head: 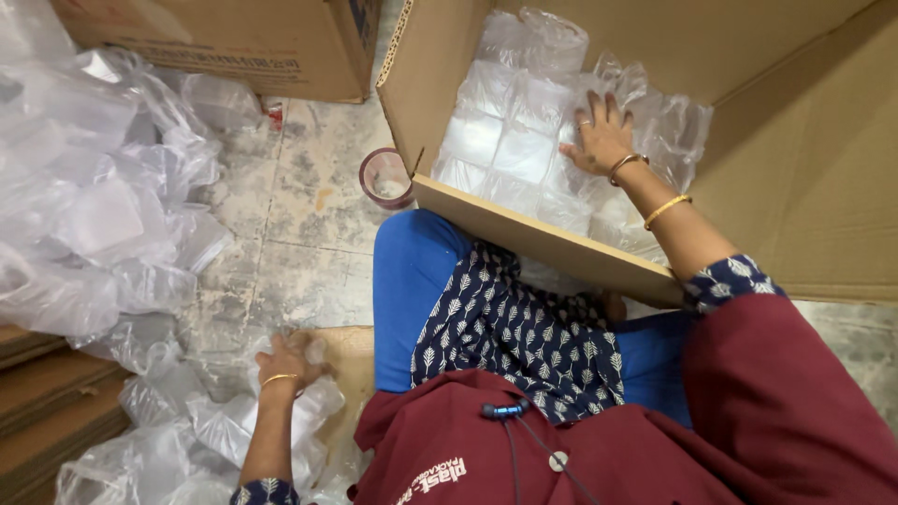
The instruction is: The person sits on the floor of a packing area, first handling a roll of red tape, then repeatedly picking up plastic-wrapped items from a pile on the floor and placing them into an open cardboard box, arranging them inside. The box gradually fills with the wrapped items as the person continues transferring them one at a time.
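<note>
Evidently mid-packing: right hand [599,136] spread flat on the bagged clear containers [510,140] inside the cardboard box [795,178] at one o'clock; left hand [290,360] at seven o'clock closing on another plastic bag [229,421] on the floor. Next, probably lifting it boxward.

Lying on stained grey floor [299,215]: tape roll [385,177], open cardboard box [795,187], bagged clear containers [103,215], flattened cardboard [47,411].

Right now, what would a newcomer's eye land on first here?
The big open cardboard box at upper right, where the right hand presses flat on bagged clear containers. At lower left, the left hand rests on a loose heap of plastic bags spread over the floor.
</note>
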